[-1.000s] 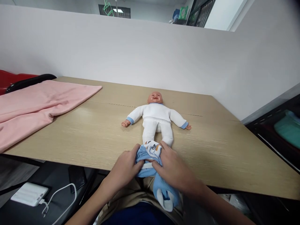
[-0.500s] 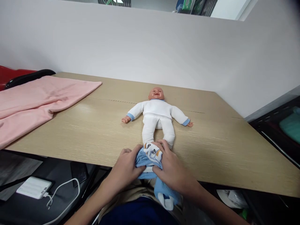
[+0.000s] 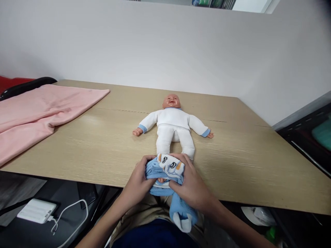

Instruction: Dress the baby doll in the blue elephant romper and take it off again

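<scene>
A baby doll in a white suit with blue cuffs lies on its back on the wooden table, head away from me, arms spread. At its feet I hold a bunched light-blue garment with a cartoon face patch. My left hand grips its left side and my right hand grips its right side, fingers curled into the fabric. A small pink doll foot shows inside the bunched opening. One blue leg with a white end hangs down over the table's front edge.
A pink blanket lies spread on the table's left part. A white wall backs the table. Below left, a white power bank with a white cable rests on a dark surface. A dark shelf stands to the right.
Both hands have pushed the blue garment a little further up toward the doll's legs, and the cartoon patch now faces up more. The doll has stayed in place.
</scene>
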`<state>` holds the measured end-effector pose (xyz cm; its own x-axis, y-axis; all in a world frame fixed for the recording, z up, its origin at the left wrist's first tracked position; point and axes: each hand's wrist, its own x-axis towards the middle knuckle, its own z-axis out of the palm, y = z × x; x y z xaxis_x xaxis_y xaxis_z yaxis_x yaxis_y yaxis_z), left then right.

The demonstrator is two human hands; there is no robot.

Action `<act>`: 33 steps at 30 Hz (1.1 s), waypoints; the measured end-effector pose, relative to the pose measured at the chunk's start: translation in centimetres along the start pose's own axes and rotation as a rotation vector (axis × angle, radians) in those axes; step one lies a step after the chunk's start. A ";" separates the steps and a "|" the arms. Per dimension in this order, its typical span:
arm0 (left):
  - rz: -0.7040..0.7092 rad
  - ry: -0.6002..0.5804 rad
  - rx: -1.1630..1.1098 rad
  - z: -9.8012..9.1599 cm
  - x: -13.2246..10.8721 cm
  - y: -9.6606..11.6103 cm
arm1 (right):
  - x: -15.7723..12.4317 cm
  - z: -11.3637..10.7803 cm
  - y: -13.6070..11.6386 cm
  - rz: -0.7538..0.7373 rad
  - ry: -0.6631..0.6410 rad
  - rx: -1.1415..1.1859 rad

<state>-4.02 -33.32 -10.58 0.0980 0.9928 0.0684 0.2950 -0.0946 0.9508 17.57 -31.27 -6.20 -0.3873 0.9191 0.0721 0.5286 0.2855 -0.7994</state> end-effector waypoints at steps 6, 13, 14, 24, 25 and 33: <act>0.004 0.027 -0.186 0.0 2.3 0.5 | 1.9 0.4 1.6 -0.018 0.143 0.108; 0.000 -0.054 -0.236 -0.1 3.5 0.0 | 3.4 -0.7 2.2 -0.007 0.086 0.126; 0.001 -0.054 -0.238 -0.1 3.4 -0.2 | 3.4 -0.8 2.2 -0.008 0.070 0.124; 0.161 -0.039 -0.047 -1.1 3.7 -1.2 | 3.1 -0.3 2.7 -0.046 0.031 0.111; 0.189 -0.029 -0.007 -1.2 3.9 -1.1 | 3.1 -0.2 2.8 -0.057 0.034 0.111; 0.366 -0.132 0.322 -3.3 6.4 0.1 | 3.8 -0.8 2.9 -0.166 0.041 -0.011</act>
<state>-6.52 -26.77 -9.09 0.3632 0.8746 0.3211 0.4949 -0.4731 0.7289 18.29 -26.75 -7.78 -0.4394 0.8692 0.2270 0.4681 0.4372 -0.7679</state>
